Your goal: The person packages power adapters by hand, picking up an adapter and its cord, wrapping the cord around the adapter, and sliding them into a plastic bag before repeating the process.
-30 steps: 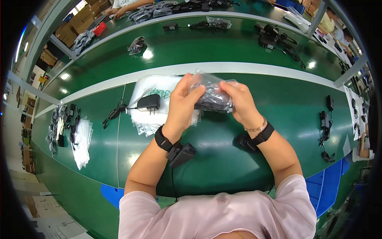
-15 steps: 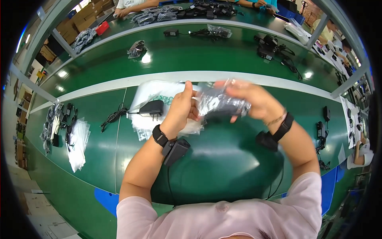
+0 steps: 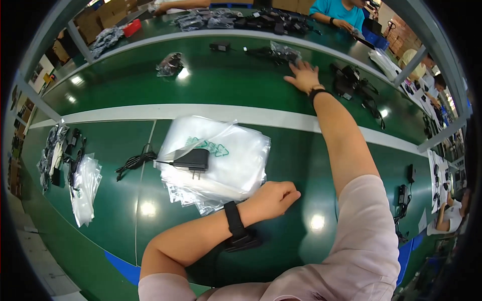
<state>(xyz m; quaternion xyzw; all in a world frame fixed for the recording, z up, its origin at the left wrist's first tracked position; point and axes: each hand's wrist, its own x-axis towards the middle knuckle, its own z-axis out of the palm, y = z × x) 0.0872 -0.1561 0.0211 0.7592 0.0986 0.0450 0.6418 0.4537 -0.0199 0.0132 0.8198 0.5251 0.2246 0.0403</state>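
My right hand (image 3: 304,77) reaches out over the far green surface, fingers spread and nothing visible in it. Its fingertips are at the edge of a clear-bagged black item (image 3: 285,52), perhaps touching it. My left hand (image 3: 275,199) is closed in a loose fist low over the near tabletop, its fingertips hidden and no object showing. Just left of that hand lies a stack of clear plastic bags (image 3: 241,155) with green print. A black power adapter (image 3: 193,159) with two prongs rests on the stack, its coiled cord (image 3: 135,161) trailing left.
A white rail (image 3: 241,113) separates the near tabletop from the far surface. Black adapters (image 3: 346,83) lie at far right, another bagged item (image 3: 169,64) at far left. Small bags (image 3: 85,193) and cables are at near left. A co-worker (image 3: 341,15) sits across.
The bagged black item between my hands has left them. My right hand has moved away to the far surface and opened. My left hand has come down toward me and closed.
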